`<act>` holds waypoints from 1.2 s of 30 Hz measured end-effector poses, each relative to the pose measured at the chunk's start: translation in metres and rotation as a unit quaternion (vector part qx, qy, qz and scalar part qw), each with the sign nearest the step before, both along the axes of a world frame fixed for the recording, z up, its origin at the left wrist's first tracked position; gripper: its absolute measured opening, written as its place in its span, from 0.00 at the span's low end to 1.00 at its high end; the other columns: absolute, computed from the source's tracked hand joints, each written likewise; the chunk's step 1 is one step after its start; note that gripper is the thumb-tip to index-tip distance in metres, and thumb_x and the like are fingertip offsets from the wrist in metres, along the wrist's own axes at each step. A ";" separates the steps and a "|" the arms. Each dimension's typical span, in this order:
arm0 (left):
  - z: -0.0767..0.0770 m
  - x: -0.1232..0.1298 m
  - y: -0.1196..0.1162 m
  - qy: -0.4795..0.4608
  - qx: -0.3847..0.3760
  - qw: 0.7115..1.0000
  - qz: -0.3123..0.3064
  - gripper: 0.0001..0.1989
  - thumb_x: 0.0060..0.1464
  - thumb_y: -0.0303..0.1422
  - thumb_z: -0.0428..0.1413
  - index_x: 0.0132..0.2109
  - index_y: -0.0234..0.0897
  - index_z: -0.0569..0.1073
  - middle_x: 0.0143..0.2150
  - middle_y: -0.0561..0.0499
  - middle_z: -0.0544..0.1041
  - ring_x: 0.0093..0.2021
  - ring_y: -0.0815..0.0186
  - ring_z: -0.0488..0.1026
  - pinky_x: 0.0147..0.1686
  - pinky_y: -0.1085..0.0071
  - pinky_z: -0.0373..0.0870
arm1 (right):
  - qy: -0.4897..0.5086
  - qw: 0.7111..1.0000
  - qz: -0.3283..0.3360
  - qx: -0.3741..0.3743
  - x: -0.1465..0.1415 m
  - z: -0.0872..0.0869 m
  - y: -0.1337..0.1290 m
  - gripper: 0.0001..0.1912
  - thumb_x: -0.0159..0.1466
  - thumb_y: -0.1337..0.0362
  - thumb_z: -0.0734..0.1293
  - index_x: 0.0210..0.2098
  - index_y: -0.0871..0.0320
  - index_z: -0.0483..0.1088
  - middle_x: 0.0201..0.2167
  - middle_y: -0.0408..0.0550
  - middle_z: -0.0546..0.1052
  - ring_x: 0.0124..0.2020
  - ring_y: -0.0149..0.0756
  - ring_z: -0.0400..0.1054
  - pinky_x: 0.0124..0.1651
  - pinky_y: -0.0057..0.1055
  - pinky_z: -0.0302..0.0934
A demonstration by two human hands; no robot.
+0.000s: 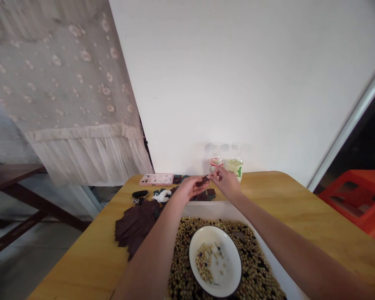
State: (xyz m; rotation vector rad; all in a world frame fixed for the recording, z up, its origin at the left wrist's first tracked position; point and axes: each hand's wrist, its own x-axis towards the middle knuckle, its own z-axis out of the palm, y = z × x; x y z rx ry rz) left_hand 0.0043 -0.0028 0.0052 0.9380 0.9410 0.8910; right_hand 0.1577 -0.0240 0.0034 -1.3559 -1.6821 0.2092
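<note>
My left hand (192,188) is closed on a small dark brown piece (202,181) above the far edge of a white tray (217,207). The fingers of my right hand (220,178) are pinched together at the piece's right end; what they hold there is too small to make out. Below my hands, the tray is full of pale and dark beads (256,258). A white bowl (234,262) with a dark rim rests on them, with some beads inside. To the left of my left forearm lies a heap of dark brown pieces (137,225).
Two glass jars (235,166) stand by the wall behind my right hand. A pink phone (156,179), a black key fob (140,193) and a crumpled white tissue (161,196) lie at the table's back left. A red stool (359,200) is at the right.
</note>
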 end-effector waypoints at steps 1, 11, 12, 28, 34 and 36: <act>0.000 0.000 0.000 -0.002 0.000 1.000 0.000 0.10 0.48 0.23 0.49 0.36 0.31 0.73 0.32 0.45 0.78 0.33 0.65 0.75 0.34 0.73 0.71 | -0.006 1.000 -0.004 -0.001 -0.001 0.000 -0.001 0.10 0.54 0.60 0.63 0.21 0.55 0.57 0.25 0.40 0.75 0.22 0.31 0.65 0.26 0.26 0.55; 0.005 0.003 -0.004 0.008 -0.011 1.000 0.011 0.07 0.47 0.22 0.50 0.30 0.31 0.73 0.29 0.46 0.77 0.32 0.66 0.75 0.34 0.73 0.71 | -0.033 0.999 0.018 -0.005 -0.009 0.000 -0.005 0.10 0.55 0.60 0.62 0.21 0.55 0.57 0.24 0.40 0.74 0.22 0.30 0.64 0.25 0.24 0.53; 0.005 0.003 -0.004 0.008 -0.013 1.000 0.010 0.07 0.47 0.22 0.50 0.30 0.31 0.72 0.29 0.46 0.77 0.32 0.66 0.75 0.34 0.74 0.71 | -0.033 0.999 0.020 -0.005 -0.009 -0.001 -0.005 0.10 0.55 0.60 0.62 0.21 0.55 0.57 0.23 0.40 0.74 0.22 0.30 0.64 0.25 0.24 0.53; 0.000 0.000 -0.001 -0.006 -0.007 1.000 -0.003 0.09 0.47 0.23 0.49 0.35 0.30 0.73 0.31 0.45 0.78 0.32 0.66 0.75 0.32 0.74 0.72 | 0.017 1.000 0.012 -0.008 0.001 -0.002 0.003 0.12 0.54 0.59 0.63 0.21 0.55 0.55 0.27 0.40 0.76 0.25 0.31 0.67 0.29 0.27 0.57; 0.003 0.001 -0.002 -0.002 -0.012 1.000 0.010 0.09 0.47 0.22 0.50 0.35 0.30 0.73 0.31 0.45 0.78 0.31 0.66 0.75 0.31 0.75 0.72 | 0.012 1.000 0.010 -0.004 0.000 -0.001 0.001 0.10 0.54 0.61 0.63 0.21 0.55 0.56 0.27 0.40 0.76 0.25 0.31 0.67 0.28 0.26 0.56; 0.004 0.001 -0.002 -0.004 -0.015 1.000 0.015 0.09 0.47 0.22 0.49 0.35 0.30 0.73 0.30 0.46 0.78 0.30 0.66 0.75 0.30 0.75 0.71 | -0.002 1.000 0.006 -0.006 -0.003 0.000 -0.001 0.10 0.54 0.61 0.63 0.21 0.55 0.57 0.26 0.39 0.75 0.24 0.30 0.66 0.27 0.26 0.55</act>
